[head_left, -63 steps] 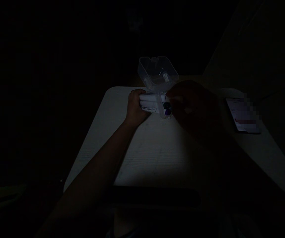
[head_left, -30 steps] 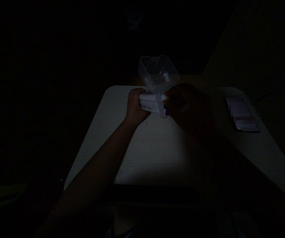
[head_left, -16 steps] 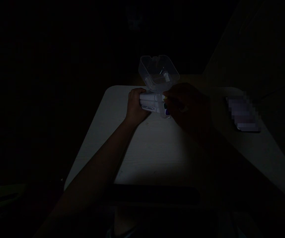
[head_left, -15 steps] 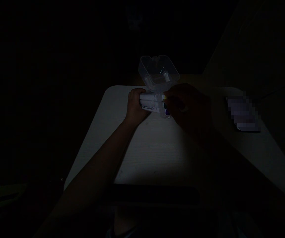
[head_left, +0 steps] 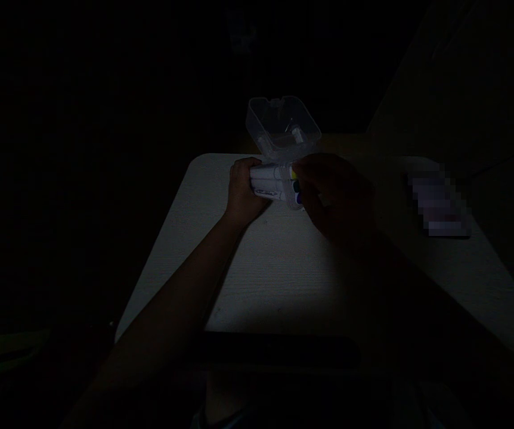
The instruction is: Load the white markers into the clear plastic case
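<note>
While both forearms stretch from the near edge across the pale table (head_left: 284, 280), the left hand (head_left: 241, 193) is wrapped around the left end of a bundle of white markers (head_left: 275, 183) near the far edge, the right hand (head_left: 333, 193) closing on their coloured caps. Just behind stands a clear lid (head_left: 282, 126), tilted open.

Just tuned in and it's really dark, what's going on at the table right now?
A person sits at a white table in dim light. Their left hand grips one end of a bundle of white markers, while the right hand is at the coloured cap ends. An open clear plastic case sits just behind the bundle. A flat blurred object lies to the right, apart from both hands.
</note>
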Action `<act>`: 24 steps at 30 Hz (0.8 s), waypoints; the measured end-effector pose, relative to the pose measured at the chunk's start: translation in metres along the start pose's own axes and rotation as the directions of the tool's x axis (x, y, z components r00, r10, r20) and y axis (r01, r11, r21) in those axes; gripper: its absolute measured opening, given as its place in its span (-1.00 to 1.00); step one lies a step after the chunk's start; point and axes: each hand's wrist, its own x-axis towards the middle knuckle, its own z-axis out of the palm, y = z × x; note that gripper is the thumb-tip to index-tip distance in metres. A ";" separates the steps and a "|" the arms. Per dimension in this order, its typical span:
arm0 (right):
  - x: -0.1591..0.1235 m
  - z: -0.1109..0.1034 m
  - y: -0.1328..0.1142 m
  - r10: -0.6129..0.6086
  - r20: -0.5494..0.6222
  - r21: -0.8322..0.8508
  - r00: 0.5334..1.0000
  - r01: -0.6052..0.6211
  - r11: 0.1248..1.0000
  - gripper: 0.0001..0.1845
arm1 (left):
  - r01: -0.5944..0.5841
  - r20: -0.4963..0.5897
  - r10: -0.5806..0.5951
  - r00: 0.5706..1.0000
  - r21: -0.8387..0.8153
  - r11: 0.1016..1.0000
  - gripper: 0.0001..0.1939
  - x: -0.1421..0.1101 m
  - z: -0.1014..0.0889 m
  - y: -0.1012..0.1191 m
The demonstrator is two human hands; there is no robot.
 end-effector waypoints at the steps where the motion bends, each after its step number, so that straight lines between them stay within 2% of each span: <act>1: 0.000 0.000 0.000 -0.002 -0.001 -0.011 1.000 0.002 1.000 -0.68 | 0.003 0.000 -0.003 1.000 -0.003 1.000 -0.32 0.000 0.000 -0.001; 4: 0.002 0.000 0.000 -0.008 0.024 -0.067 1.000 0.010 0.998 -0.65 | -0.001 0.007 0.001 1.000 -0.008 1.000 -0.28 0.000 0.001 -0.004; 9: 0.002 0.000 0.003 -0.111 0.025 -0.092 0.993 0.113 0.989 -0.64 | 0.031 0.005 -0.031 0.999 -0.008 0.999 -0.25 0.000 0.003 -0.007; 14: 0.000 0.003 0.000 -0.056 0.143 -0.093 0.988 0.069 0.993 -0.53 | 0.080 0.014 -0.079 0.997 -0.074 0.994 -0.20 0.000 0.002 -0.007; 19: 0.004 0.000 -0.004 0.000 0.313 -0.121 0.950 0.040 0.992 -0.42 | 0.165 0.019 -0.164 0.986 -0.098 0.981 -0.07 0.001 -0.001 0.001; 24: 0.004 -0.002 -0.003 -0.011 0.324 -0.160 0.946 0.066 0.985 -0.42 | 0.199 0.033 -0.196 0.980 -0.125 0.972 -0.06 0.001 -0.002 0.009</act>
